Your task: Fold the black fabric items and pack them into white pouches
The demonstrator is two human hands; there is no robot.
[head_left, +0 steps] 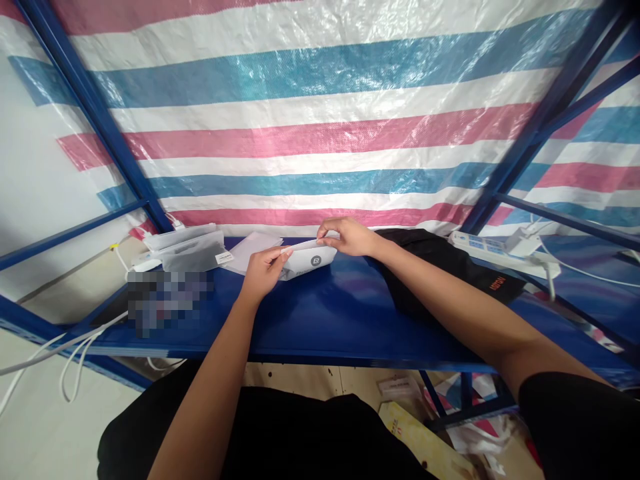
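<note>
A white plastic pouch with a round dark logo is held above the blue metal shelf. My left hand pinches its upper left edge between thumb and fingers. At the upper right edge, the thumb and fingertips of my right hand are closed on the rim. Flat, pale sheets or pouches lie behind my left hand. Farther left, translucent frosted bags stand in a group, with a small white label in front.
Black cloth with orange lettering lies right, beside a white power strip with plugs. White cables hang off the left end. Blue posts frame a striped plastic sheet. A yellow box lies below.
</note>
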